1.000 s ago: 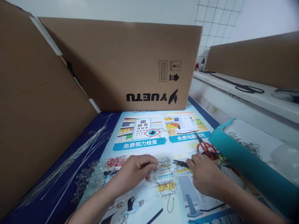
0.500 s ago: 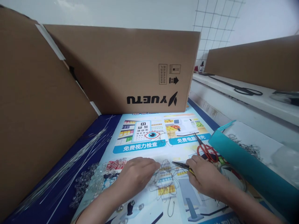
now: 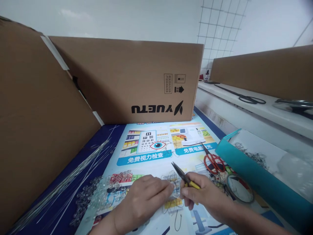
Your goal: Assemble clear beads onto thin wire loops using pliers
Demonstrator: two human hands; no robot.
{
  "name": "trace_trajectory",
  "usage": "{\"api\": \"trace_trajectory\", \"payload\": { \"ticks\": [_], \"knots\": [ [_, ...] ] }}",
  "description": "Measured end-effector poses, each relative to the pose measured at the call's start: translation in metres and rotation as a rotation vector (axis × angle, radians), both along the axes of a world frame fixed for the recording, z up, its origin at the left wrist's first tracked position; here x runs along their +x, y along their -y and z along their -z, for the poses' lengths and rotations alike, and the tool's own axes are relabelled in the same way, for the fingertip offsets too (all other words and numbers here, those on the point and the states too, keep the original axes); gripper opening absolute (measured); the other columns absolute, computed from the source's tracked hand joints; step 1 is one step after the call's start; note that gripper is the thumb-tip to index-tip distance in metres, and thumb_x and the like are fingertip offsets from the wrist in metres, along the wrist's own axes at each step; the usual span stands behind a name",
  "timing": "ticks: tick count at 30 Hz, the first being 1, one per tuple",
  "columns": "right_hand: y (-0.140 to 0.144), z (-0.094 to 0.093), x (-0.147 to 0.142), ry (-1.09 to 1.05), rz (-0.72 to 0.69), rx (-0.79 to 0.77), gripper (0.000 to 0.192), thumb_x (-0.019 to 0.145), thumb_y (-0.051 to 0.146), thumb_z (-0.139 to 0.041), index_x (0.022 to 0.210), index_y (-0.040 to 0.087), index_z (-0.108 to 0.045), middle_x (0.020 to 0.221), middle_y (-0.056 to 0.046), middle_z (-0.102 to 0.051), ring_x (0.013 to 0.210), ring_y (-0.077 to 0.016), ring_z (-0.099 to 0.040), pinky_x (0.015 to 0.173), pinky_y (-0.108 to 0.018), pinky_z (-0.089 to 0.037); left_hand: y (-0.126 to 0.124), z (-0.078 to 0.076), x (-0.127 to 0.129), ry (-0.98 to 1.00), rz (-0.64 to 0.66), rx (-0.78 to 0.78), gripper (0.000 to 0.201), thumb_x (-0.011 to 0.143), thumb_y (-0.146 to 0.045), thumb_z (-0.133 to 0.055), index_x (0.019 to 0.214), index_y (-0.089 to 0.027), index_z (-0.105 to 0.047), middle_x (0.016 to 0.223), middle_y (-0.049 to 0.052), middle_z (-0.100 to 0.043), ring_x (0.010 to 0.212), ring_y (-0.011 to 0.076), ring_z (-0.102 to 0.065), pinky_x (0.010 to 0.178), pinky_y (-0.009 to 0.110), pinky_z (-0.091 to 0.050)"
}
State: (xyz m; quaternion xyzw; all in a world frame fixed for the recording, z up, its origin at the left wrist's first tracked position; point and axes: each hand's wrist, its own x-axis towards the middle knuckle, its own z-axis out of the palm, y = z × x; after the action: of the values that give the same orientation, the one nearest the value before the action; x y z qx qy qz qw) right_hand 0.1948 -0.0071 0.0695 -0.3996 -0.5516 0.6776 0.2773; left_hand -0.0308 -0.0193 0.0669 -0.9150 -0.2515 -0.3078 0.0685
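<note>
My left hand (image 3: pixel 144 199) rests low on the printed poster (image 3: pixel 151 153), its fingertips pinching a small clear bead and thin wire piece (image 3: pixel 174 191). My right hand (image 3: pixel 207 199) grips yellow-handled needle-nose pliers (image 3: pixel 183 176), whose dark tips point up and to the left, and its fingers meet the same wire piece. Loops of thin wire (image 3: pixel 172 176) lie on the poster between and under both hands. A heap of clear beads (image 3: pixel 102 191) sits just left of my left hand.
Red-handled scissors (image 3: pixel 212 160) and a tape roll (image 3: pixel 237 189) lie right of my hands, beside a teal sheet (image 3: pixel 256 179). Long straight wires (image 3: pixel 73 176) lie at left. Cardboard boxes (image 3: pixel 127 78) wall off the back and left. A white shelf (image 3: pixel 244 104) holds black scissors.
My right hand has moved left and tilted the pliers' tips upward. Both hands have come together over the wire piece, and the view has shifted slightly.
</note>
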Motion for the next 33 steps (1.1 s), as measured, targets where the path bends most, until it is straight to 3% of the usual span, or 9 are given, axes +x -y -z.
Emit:
{"api": "trace_trajectory", "payload": {
  "ticks": [5,9,12,15,17,20,24,29,33],
  "knots": [
    [0.006,0.0,-0.011,-0.07,0.06,-0.017,0.012,0.071,0.022,-0.059,0.078,0.016,-0.051,0.052,0.006,-0.05,0.046,-0.0082,-0.045,0.048,-0.021,-0.038,0.001,0.0,0.003,0.005,0.02,0.012,0.026,0.086,-0.009,-0.052,0.112,-0.011,-0.054,0.094,0.01,-0.069,0.076,0.0204,-0.062,0.061,0.033,-0.047],
    [0.007,0.0,-0.018,-0.019,0.147,0.044,0.008,0.069,0.018,-0.055,0.074,0.017,-0.049,0.055,0.007,-0.044,0.048,-0.0077,-0.04,0.049,-0.02,-0.034,0.001,0.008,0.009,0.168,-0.02,-0.127,0.031,0.085,-0.006,-0.05,0.112,-0.018,-0.056,0.097,0.007,-0.069,0.083,0.0198,-0.063,0.07,0.033,-0.049],
    [0.006,-0.001,-0.022,0.072,0.228,0.164,0.008,0.068,0.017,-0.054,0.074,0.018,-0.049,0.062,0.006,-0.044,0.056,-0.0088,-0.041,0.053,-0.02,-0.034,0.003,0.005,0.018,0.44,-0.206,-0.548,0.025,0.086,-0.013,-0.048,0.108,-0.02,-0.057,0.094,0.005,-0.068,0.076,0.015,-0.063,0.064,0.025,-0.05],
    [0.007,-0.001,-0.024,0.148,0.26,0.255,0.008,0.069,0.016,-0.053,0.075,0.019,-0.048,0.067,0.005,-0.046,0.063,-0.0104,-0.043,0.058,-0.021,-0.036,0.005,-0.001,0.027,0.529,-0.256,-0.971,0.019,0.086,-0.028,-0.05,0.096,-0.017,-0.061,0.074,0.002,-0.065,0.06,0.0128,-0.06,0.055,0.022,-0.047],
    [0.009,-0.001,-0.026,0.174,0.26,0.277,0.007,0.07,0.017,-0.052,0.075,0.019,-0.048,0.068,0.004,-0.048,0.064,-0.011,-0.045,0.06,-0.022,-0.037,0.006,-0.002,0.031,0.578,-0.242,-1.153,0.024,0.086,-0.035,-0.05,0.086,-0.015,-0.063,0.065,0.001,-0.061,0.054,0.0111,-0.057,0.052,0.02,-0.044],
    [0.011,-0.001,-0.029,0.167,0.234,0.266,0.008,0.07,0.019,-0.055,0.074,0.019,-0.048,0.067,0.004,-0.048,0.063,-0.011,-0.045,0.059,-0.022,-0.037,0.006,0.002,0.034,0.678,-0.274,-1.277,0.025,0.085,-0.035,-0.05,0.079,-0.014,-0.062,0.065,0.0,-0.06,0.045,0.0078,-0.052,0.047,0.019,-0.04],
    [0.013,-0.001,-0.021,0.1,0.14,0.199,0.011,0.076,0.028,-0.057,0.079,0.019,-0.05,0.064,0.005,-0.047,0.06,-0.0105,-0.045,0.057,-0.022,-0.037,0.006,0.003,0.032,0.654,-0.388,-1.151,0.022,0.083,-0.03,-0.051,0.07,-0.014,-0.059,0.059,-0.002,-0.058,0.042,0.0075,-0.05,0.044,0.018,-0.038],
    [0.024,0.003,0.002,0.025,0.007,0.06,0.037,0.085,0.051,-0.047,0.075,0.016,-0.052,0.065,0.0,-0.053,0.055,-0.0109,-0.049,0.055,-0.024,-0.04,0.007,-0.001,0.028,0.571,-0.477,-0.681,0.018,0.082,-0.022,-0.051,0.069,-0.016,-0.061,0.057,-0.002,-0.059,0.049,0.0096,-0.053,0.049,0.018,-0.041],
    [0.037,0.009,0.012,-0.016,0.054,-0.175,0.049,0.076,0.065,-0.053,0.077,0.016,-0.059,0.07,-0.004,-0.058,0.061,-0.013,-0.053,0.061,-0.024,-0.043,0.008,0.0,0.028,0.565,-0.433,-0.34,0.014,0.082,-0.016,-0.051,0.073,-0.017,-0.062,0.061,0.0,-0.063,0.052,0.0098,-0.056,0.05,0.018,-0.043]
  ]
}}
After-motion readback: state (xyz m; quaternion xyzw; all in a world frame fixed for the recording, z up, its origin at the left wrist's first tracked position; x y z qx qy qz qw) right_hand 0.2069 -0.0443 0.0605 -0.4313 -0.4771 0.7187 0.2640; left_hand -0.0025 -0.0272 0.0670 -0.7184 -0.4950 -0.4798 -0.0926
